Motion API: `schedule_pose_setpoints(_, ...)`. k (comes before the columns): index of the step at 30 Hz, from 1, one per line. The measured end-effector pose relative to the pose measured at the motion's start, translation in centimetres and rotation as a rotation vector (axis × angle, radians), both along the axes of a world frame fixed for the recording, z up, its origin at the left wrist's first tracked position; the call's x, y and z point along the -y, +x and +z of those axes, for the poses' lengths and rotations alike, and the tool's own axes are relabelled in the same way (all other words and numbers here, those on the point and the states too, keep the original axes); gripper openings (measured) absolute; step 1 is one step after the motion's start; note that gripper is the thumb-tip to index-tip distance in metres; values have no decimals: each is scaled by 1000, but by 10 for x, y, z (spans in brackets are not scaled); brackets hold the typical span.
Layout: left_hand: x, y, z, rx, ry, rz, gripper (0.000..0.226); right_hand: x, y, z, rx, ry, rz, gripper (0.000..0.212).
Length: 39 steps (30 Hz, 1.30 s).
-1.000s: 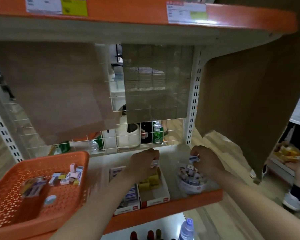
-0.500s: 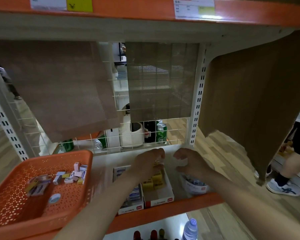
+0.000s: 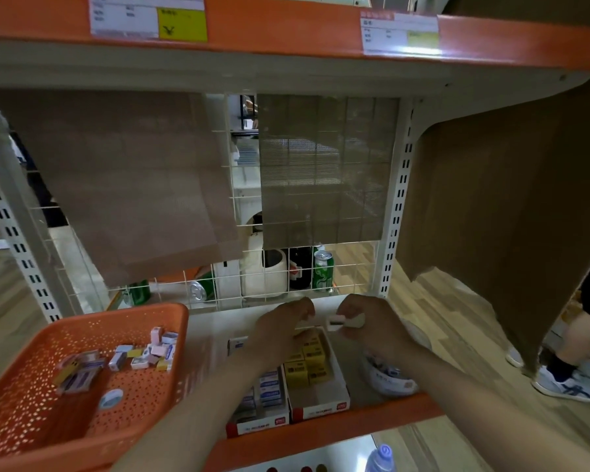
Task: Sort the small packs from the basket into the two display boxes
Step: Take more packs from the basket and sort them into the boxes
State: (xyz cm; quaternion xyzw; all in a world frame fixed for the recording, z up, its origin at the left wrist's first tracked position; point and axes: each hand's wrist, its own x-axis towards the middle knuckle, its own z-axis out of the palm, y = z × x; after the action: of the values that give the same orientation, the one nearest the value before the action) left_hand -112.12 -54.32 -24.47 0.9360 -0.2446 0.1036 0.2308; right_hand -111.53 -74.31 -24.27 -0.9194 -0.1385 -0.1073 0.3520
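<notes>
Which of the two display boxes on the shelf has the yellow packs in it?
The right display box, beside the round tub: its rear is stacked with yellow packs, while the left display box holds blue-and-white ones.

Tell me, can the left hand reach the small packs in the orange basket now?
Probably yes. The orange basket is open on top, the small packs lie uncovered toward its far right side, and nothing stands between them and the left hand.

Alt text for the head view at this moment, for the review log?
A person's right hand pinches a small white pack above two display boxes on a shop shelf, the left hand curled beside it. An orange basket at left holds more small packs.
</notes>
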Motion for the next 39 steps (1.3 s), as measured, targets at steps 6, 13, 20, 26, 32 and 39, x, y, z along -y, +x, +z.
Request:
schedule_pose_setpoints(6,-16,0,-10,-41,211,29,33,50,-3,1,-30,-188,-227,20)
schedule_pose_setpoints(13,-20,1,-13,-80,204,41,35,72,-9,-1,-149,-279,-286,27)
schedule_pose_setpoints(20,-21,2,-16,-84,208,34,33,53,-1,1,-82,-278,-289,17)
schedule_pose_setpoints(26,-44,0,-15,-22,201,90,30,9,2,-2,-19,-226,-205,16)
schedule_pose_setpoints(32,-100,-6,-8,21,135,197,30,-85,10,-6,7,-157,4,16)
schedule_pose_setpoints(39,-199,-24,-3,9,180,370,32,-207,13,-7,51,-183,227,17)
